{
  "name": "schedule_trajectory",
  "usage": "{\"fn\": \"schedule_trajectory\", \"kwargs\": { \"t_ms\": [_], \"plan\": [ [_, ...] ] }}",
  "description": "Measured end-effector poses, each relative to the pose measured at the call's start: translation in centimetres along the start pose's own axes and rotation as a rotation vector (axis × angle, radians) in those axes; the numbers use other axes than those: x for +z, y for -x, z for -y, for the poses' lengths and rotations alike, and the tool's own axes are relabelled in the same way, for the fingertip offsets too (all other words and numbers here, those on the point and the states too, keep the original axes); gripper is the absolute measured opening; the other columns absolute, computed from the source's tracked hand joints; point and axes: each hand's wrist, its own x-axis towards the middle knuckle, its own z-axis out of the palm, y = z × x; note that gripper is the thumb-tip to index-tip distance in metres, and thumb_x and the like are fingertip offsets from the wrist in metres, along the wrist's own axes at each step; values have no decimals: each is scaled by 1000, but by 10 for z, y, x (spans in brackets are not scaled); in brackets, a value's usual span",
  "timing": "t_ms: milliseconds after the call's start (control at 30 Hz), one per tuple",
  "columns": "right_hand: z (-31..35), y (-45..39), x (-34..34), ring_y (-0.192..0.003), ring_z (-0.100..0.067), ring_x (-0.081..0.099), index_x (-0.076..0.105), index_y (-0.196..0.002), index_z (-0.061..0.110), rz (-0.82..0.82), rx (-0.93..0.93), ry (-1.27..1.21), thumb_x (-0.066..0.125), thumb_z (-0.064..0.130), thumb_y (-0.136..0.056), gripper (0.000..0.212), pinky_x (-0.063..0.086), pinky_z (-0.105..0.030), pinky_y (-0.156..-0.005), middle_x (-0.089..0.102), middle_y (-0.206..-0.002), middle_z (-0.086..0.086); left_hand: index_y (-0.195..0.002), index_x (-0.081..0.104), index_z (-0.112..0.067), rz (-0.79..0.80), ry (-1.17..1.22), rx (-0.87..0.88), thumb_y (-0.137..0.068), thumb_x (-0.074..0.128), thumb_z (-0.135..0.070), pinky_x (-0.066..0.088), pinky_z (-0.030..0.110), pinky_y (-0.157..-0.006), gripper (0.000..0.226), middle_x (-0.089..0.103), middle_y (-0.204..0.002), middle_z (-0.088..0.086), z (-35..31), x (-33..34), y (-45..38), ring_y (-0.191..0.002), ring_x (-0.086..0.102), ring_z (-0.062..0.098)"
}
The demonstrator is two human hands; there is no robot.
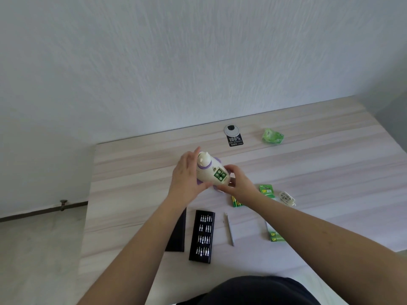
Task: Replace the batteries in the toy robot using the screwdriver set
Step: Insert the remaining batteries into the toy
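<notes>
Both hands held the toy robot (212, 171), left hand (187, 175) fingers curled round its 9 o'clock side, right hand (236, 183) fingers pinched its 4 o'clock end, green batteries (220, 174) showing

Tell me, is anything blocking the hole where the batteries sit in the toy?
No. The battery compartment of the toy robot lies open, green batteries showing. The left hand and right hand grip beside it.
</notes>
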Motion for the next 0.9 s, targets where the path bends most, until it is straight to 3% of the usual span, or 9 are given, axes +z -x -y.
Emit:
{"fn": "schedule_trajectory", "kwargs": {
  "t_ms": [133,200,267,367,500,633,700,900],
  "plan": [
    [-1,1,2,-108,-12,60,46,-128,28,16,6,67,84,32,-72,68,54,-31,-89,53,-125,7,-150,27,-23,175,-56,82,-64,82,-49,24,39,-114,105,25,-154,6,-9,-10,-14,-143,23,23],
    [-1,0,1,-112,-12,56,43,-137,29,7,-6,199,80,38,-74,73,50,-31,-92,52,-130,7,-147,35,-25,296,-154,131,-69,80,-44,18,37,-116,92,24,-154,4,-14,-11,-21,-142,22,23],
    [-1,2,-2,-115,-11,53,37,-143,27,-23,-13,300,76,39,-78,77,46,-33,-97,49,-134,6,-140,46,-28,358,-207,146,-70,81,-30,22,34,-114,79,27,-148,3,-14,-8,-25,-136,28,25],
    [-7,11,-13,-114,-11,52,37,-145,27,-116,13,331,70,32,-86,68,47,-36,-98,49,-131,4,-132,53,-30,344,-203,136,-62,83,-18,33,34,-106,77,33,-137,0,-9,-2,-28,-123,37,25],
    [-21,28,-49,-102,-12,56,50,-135,23,-339,39,326,59,21,-94,42,47,-32,-90,56,-121,-3,-131,55,-32,305,-256,141,-61,84,-22,36,36,-100,76,37,-134,2,-14,0,-30,-118,41,26],
    [-50,45,-108,-89,-15,56,59,-126,18,-588,150,342,51,13,-96,31,44,-28,-78,60,-115,-10,-131,53,-33,282,-273,101,-65,83,-23,37,39,-101,73,34,-136,4,-18,4,-25,-119,40,27],
    [-71,54,-129,-91,-18,58,60,-125,19,-552,247,411,53,16,-96,30,44,-28,-77,59,-117,-10,-131,53,-31,281,-268,83,-66,82,-23,37,40,-102,72,34,-137,4,-19,5,-24,-119,39,27],
    [-112,64,-148,-101,-25,61,57,-128,21,-232,401,598,65,33,-88,42,49,-33,-84,58,-120,-7,-129,57,-28,287,-256,49,-65,85,-21,36,42,-106,70,34,-140,7,-22,4,-22,-122,40,29]
  ]
}}
